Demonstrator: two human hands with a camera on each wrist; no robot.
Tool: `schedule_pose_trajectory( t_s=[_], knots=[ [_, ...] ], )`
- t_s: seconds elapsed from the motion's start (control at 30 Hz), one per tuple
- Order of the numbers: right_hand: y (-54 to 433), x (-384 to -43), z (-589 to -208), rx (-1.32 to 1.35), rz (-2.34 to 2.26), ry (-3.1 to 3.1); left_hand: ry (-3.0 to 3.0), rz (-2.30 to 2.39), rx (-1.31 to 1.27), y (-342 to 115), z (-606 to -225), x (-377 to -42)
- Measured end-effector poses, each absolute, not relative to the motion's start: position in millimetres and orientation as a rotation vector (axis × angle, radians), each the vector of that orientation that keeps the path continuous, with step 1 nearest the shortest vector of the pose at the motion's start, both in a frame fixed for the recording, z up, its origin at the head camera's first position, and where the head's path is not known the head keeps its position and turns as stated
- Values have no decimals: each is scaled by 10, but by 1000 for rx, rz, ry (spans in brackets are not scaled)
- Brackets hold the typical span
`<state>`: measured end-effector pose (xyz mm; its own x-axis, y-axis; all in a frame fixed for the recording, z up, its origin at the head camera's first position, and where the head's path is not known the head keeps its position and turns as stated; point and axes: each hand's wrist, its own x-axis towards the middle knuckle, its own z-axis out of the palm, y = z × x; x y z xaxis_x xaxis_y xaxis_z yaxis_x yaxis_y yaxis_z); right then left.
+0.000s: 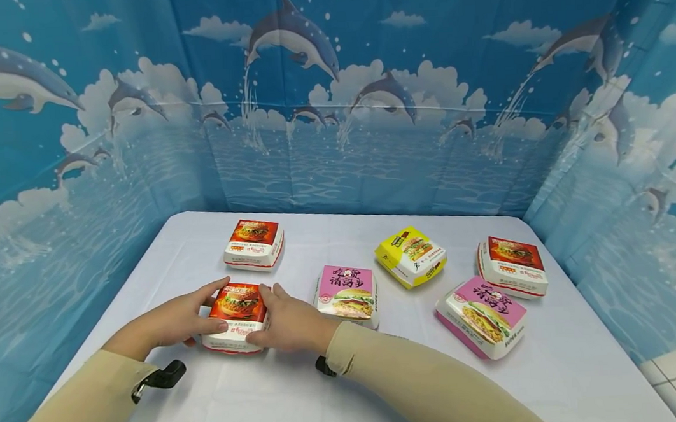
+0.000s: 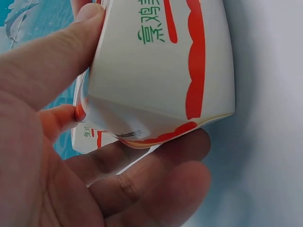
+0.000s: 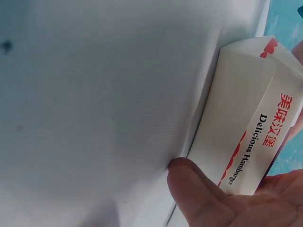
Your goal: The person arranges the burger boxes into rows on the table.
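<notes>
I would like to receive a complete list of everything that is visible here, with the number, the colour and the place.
Red-topped boxes: three, red and white; one held at front left, one behind it, one at far right
Pink-topped boxes: two, pink and white; one central, one at right
Yellow box: one, yellow and white, behind and between the pink-topped boxes
Table: one, white, under the boxes
Dolphin hanging: count unclear, mostly blue, behind and beside the table
Tiles: several, white, lower right
Devices: two, black, one at each wrist
Sleeves: two, beige, on the arms
Left hand: one, bare, gripping the held box's left
Right hand: one, bare, gripping its right
</notes>
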<state>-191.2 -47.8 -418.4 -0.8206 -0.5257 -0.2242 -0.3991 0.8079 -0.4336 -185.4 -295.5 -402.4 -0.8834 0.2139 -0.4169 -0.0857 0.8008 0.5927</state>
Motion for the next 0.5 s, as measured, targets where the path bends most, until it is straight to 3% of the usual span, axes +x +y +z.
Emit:
schedule_pose_trajectory(
  t_s=[0.5],
  knots=[
    [-469,-1938,-4170,-702,-574,2633,2513,879,80,-2958,-4069,-1873]
  ],
)
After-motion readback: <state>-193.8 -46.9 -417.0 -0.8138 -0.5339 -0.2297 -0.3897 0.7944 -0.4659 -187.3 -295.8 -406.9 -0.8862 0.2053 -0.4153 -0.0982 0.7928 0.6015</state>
